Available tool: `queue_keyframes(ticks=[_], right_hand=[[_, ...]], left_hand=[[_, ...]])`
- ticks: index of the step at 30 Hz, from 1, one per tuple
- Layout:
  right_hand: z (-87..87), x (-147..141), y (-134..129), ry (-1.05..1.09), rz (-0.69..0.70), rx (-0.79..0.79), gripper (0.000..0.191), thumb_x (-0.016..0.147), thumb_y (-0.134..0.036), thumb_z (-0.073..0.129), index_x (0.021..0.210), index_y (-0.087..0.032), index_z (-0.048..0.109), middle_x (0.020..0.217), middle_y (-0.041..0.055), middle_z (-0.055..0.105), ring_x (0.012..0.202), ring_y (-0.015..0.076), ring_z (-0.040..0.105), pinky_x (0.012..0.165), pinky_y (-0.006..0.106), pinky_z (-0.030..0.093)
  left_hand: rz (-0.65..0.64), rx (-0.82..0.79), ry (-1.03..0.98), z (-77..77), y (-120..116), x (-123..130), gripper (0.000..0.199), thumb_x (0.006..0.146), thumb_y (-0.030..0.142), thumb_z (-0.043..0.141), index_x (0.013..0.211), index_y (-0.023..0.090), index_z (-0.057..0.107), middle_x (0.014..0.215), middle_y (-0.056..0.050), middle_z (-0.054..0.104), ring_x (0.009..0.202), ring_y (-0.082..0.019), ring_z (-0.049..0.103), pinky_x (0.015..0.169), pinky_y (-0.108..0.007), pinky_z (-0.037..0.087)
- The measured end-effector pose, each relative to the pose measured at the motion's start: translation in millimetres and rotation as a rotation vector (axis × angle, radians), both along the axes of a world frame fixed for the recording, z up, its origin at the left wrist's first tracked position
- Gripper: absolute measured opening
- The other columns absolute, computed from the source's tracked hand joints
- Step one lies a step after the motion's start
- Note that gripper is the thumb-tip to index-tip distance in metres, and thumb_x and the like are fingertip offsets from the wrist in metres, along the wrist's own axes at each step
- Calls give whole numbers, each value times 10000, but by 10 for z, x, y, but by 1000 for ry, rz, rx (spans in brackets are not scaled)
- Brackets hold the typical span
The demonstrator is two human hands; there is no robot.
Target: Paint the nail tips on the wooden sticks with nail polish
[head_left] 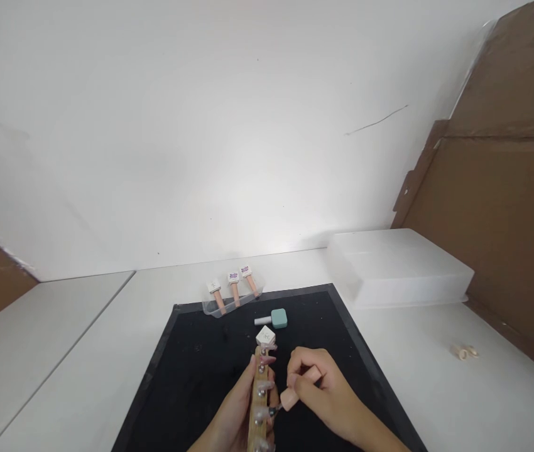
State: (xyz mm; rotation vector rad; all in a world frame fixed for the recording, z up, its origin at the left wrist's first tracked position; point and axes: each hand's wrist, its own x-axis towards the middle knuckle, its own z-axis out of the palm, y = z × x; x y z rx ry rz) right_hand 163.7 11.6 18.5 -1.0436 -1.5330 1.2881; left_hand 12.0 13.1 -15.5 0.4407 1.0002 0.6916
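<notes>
My left hand (234, 414) is closed around a narrow wooden nail-tip stand (256, 427), which carries several false nails on silver knobs. One of the nails, near the far end, is pinkish; the others look clear or pale. Between thumb and fingers, my right hand (326, 392) pinches the peach cap of a nail polish brush (301, 389). Its dark bristle end points left and meets, or nearly meets, a pale false nail (262, 412). Just beyond the stand's far end is a white square polish bottle (266, 336).
A mint-green polish bottle (279, 318) with a white cap lies on the black mat (191, 351). Behind it, a clear tray (210, 309) holds three white bottles with peach caps. At right are a translucent plastic box (403, 270) and small beige rings (463, 352), near a cardboard wall (497, 232).
</notes>
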Motion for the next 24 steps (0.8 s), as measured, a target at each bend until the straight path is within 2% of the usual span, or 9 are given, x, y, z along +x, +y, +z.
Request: queue_keyframes(ticks=[5,11,16,20,24], right_hand=[[33,-9,8,54,-25,-17,132,689,-151,452,564,-191,463,458,-36,537,458,146,576,495,232,362],[24,20,17,68,-71,92,165,736,-173,492,571,-181,490,523,-59,413,460,92,368,487,224,290],[45,18,-14,51,30,65,189,805,-255,518,633,-177,507,575,-51,407,482,90,360,473,216,281],[73,25,-40,4,77,130,202,828,-273,523,658,-168,549,617,-37,445,559,107,390,556,230,326],[76,20,-45,11,120,68,199,834,-292,523,681,-166,549,614,-36,460,552,105,388,546,229,322]], left_hand=[[-25,-10,-18,23,-2,-4,477,825,641,301,688,213,460,406,71,395,286,-69,287,294,-170,256],[-39,13,-15,11,-2,-18,477,822,650,291,708,217,455,388,67,413,278,-68,270,304,-164,264],[-35,6,-3,-32,4,-9,487,790,671,352,690,209,468,380,62,405,289,-61,284,314,-157,259],[57,-8,25,-35,1,5,412,773,631,455,864,234,516,409,90,389,305,-65,327,342,-151,279],[25,-4,36,-67,3,8,457,756,663,442,803,216,524,395,82,377,310,-69,330,328,-155,274]])
